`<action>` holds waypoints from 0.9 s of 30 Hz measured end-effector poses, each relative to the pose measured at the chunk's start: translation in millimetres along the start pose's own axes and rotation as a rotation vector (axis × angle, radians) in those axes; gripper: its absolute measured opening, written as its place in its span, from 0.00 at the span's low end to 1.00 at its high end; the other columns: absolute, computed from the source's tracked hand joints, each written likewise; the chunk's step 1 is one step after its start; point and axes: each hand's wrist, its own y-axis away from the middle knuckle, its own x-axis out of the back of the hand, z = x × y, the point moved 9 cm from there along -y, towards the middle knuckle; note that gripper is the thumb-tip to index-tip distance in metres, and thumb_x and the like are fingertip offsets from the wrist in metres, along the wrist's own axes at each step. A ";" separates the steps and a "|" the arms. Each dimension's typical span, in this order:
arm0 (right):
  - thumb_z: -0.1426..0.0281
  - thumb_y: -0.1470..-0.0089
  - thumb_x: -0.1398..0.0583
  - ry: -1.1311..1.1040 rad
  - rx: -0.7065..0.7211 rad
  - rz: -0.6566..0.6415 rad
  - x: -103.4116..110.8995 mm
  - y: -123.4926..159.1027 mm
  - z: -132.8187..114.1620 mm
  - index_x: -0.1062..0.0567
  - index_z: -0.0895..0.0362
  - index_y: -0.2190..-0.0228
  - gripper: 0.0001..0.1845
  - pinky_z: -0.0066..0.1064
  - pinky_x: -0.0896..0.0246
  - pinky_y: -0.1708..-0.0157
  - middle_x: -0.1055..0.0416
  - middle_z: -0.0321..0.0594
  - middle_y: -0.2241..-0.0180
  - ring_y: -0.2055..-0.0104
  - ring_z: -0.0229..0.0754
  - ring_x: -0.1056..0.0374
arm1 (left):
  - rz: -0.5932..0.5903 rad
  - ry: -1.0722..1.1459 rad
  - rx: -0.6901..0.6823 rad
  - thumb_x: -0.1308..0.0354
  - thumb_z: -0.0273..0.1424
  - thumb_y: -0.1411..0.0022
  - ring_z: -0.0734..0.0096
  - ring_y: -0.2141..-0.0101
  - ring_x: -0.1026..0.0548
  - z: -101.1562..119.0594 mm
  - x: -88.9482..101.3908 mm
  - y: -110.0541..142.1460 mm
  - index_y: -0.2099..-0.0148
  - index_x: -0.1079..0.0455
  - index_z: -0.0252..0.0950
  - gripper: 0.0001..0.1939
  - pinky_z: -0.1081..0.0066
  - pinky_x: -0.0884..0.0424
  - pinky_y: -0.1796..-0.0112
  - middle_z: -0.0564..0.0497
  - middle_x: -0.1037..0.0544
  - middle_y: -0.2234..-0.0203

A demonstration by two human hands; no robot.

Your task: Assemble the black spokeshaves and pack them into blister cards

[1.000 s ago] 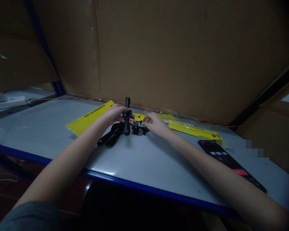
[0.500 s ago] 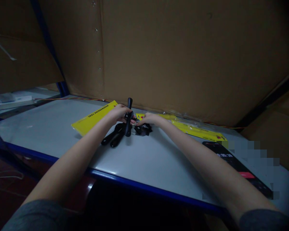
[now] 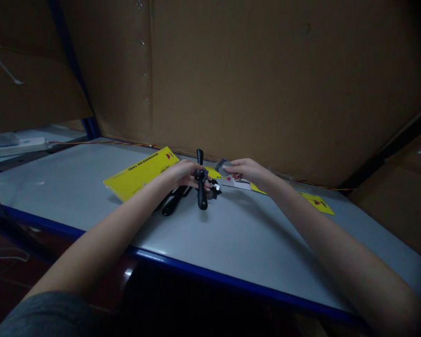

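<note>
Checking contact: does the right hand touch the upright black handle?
No, the left hand holds the black handle; the right hand is apart.

Brown cardboard sheets (image 3: 252,79) line the wall behind the surface (image 3: 231,248), which is pale grey and glossy, with a blue trim (image 3: 210,281) along its near edge. A blue metal upright (image 3: 70,61) runs up the left back corner, and a thin orange wire (image 3: 101,142) follows the back edge. Beyond the left end sits a white power strip (image 3: 31,141). More cardboard (image 3: 400,206) stands past the right end. The floor (image 3: 7,276) is dark reddish, and the light is dim throughout.
</note>
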 end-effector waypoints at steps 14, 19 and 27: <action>0.53 0.58 0.40 -0.054 -0.070 0.015 -28.7 57.6 9.2 0.34 0.58 0.83 0.21 0.24 0.46 0.85 0.37 0.32 0.90 0.87 0.32 0.40 | -0.325 0.146 0.150 0.55 0.30 0.40 0.64 0.71 0.23 -31.4 -63.7 12.8 0.62 0.35 0.28 0.11 0.63 0.30 0.60 0.42 0.23 0.74; 0.51 0.54 0.44 -0.052 -0.019 0.105 -26.5 57.0 12.5 0.37 0.57 0.85 0.23 0.25 0.48 0.87 0.41 0.32 0.92 0.90 0.32 0.43 | -0.284 0.175 0.063 0.52 0.26 0.41 0.63 0.70 0.22 -26.0 -64.9 13.5 0.59 0.39 0.32 0.08 0.59 0.31 0.60 0.42 0.23 0.70; 0.46 0.49 0.54 0.185 0.032 0.196 -24.3 57.1 11.9 0.34 0.58 0.88 0.33 0.26 0.55 0.87 0.41 0.35 0.91 0.90 0.31 0.46 | -0.245 0.189 0.013 0.49 0.16 0.50 0.66 0.71 0.23 -22.7 -69.8 19.5 0.53 0.39 0.29 0.19 0.61 0.29 0.61 0.45 0.24 0.71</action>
